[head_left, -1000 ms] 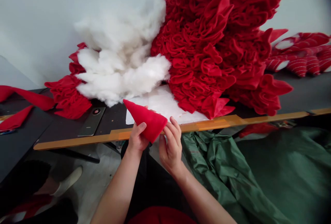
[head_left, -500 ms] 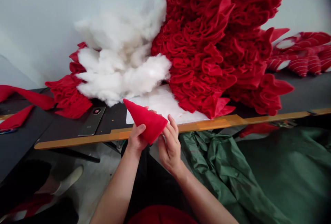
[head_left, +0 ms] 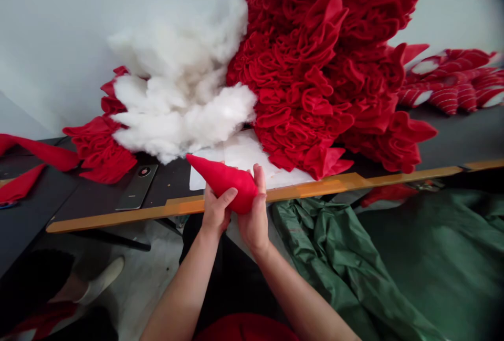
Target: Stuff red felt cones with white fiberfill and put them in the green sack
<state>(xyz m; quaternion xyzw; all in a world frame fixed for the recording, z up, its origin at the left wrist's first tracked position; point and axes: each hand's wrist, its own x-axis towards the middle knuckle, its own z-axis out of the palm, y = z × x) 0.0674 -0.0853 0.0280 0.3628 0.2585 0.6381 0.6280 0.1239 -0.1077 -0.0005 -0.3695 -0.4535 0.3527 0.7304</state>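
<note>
A red cone-shaped fabric piece (head_left: 226, 181), like a pointed felt hat, is held over the table's front edge, its tip toward the upper left. My left hand (head_left: 216, 210) is closed around its left side, thumb across the front. At the wide end my right hand (head_left: 254, 220) presses the fabric, fingers up along its right side and partly hidden behind it. The cone looks rounded and bulging at that end. Behind it lies a heap of white stuffing (head_left: 185, 113).
A tall heap of red fabric pieces (head_left: 299, 78) stands right of the stuffing, with striped red pieces (head_left: 452, 84) farther right. A phone (head_left: 137, 188) and smaller red fabric pile (head_left: 104, 149) lie left. Green sheeting (head_left: 334, 257) hangs below the taped table edge (head_left: 129, 217). A person's foot (head_left: 104, 278) shows lower left.
My right hand has moved from spread fingers at the cone's open rim to pressing around its wide end. The cone now looks rounder there, and my left thumb reaches farther across it.
</note>
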